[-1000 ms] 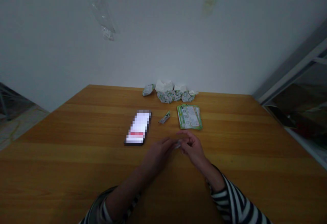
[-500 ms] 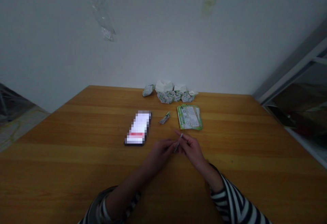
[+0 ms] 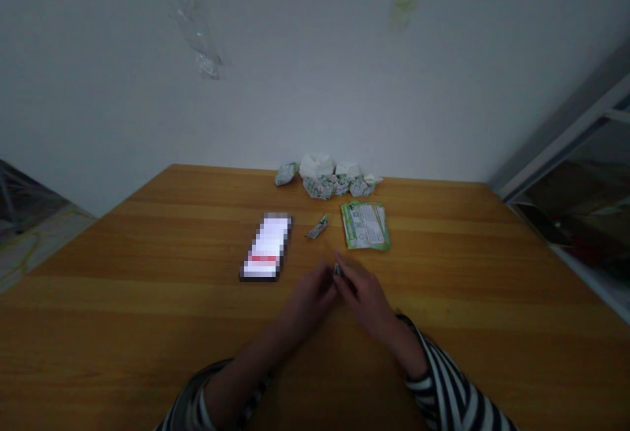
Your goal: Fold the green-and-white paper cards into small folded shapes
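Between the fingertips of both hands is a small folded piece of printed paper or wrapper (image 3: 337, 269), mostly hidden by the fingers. My left hand (image 3: 306, 298) pinches it from the left, with the fingers bent inward. From the other side my right hand (image 3: 365, 294) grips it between thumb and fingers. Just beyond the hands lies a small twisted green-and-white printed wrapper (image 3: 317, 227). To its right is a flat stack of green-and-white printed packets (image 3: 365, 225).
A phone (image 3: 267, 246) with a lit screen lies left of the hands. Crumpled printed wrappers (image 3: 319, 186) with white paper-like stuff, plus a separate crumpled wad (image 3: 286, 174), sit along the wall. The wooden table (image 3: 147, 254) meets the wall at its far edge.
Both hands have come closer together, and the held piece has turned and now shows less, nearly covered by the fingers. The things on the table have not moved.
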Tool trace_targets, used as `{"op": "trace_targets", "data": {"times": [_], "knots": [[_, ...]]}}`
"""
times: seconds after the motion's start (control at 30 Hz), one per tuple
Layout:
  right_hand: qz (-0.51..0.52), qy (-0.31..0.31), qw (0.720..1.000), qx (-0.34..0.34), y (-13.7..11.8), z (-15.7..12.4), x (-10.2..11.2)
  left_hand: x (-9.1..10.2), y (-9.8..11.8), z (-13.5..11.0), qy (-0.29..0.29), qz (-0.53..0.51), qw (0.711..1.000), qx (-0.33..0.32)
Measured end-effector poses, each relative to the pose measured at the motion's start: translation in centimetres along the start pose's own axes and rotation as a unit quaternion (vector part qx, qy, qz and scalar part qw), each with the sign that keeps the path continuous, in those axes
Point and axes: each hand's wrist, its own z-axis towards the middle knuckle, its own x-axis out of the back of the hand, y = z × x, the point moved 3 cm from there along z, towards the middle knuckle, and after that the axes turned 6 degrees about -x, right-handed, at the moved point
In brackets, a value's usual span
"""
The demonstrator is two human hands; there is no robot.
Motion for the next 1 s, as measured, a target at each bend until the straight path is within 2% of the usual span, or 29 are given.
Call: {"op": "trace_targets", "data": {"times": [0.07, 0.13, 0.23, 0.37, 0.43, 0.53, 0.7, 0.87, 1.0], "knots": [[-0.035, 0.014, 0.999, 0.011, -0.5, -0.1, -0.1, 0.0, 0.2, -0.2, 0.015, 0.085, 0.996, -0.018], [-0.053, 0.030, 0.998, 0.010, -0.6, -0.2, -0.4, -0.1, 0.5, -0.3, 0.020, 0.128, 0.991, -0.028], [-0.052, 0.060, 0.997, 0.008, -0.6, -0.4, -1.0, -0.1, 1.0, -0.6, 0.036, 0.129, 0.990, -0.037], [0.017, 0.106, 0.994, -0.006, -0.5, -0.7, -1.3, 0.2, 1.3, -0.7, 0.067, 0.129, 0.988, -0.042], [0.053, 0.131, 0.990, -0.010, -0.6, -0.8, -1.2, 0.2, 1.2, -0.6, 0.079, 0.103, 0.991, -0.035], [0.094, 0.167, 0.982, -0.005, -0.9, -0.9, -0.7, 0.2, 0.9, -0.2, 0.096, 0.002, 0.995, -0.022], [0.151, 0.200, 0.968, -0.018, -0.5, -0.6, 0.0, -0.2, 0.2, 0.3, 0.095, -0.215, 0.969, 0.075], [0.178, 0.143, 0.973, -0.038, -0.5, 0.1, 0.5, 0.1, 0.1, 0.5, 0.103, -0.323, 0.934, 0.112], [0.175, 0.093, 0.980, -0.019, -1.1, 0.3, 0.3, 0.5, 0.0, 0.4, 0.109, -0.268, 0.948, 0.133]]}}
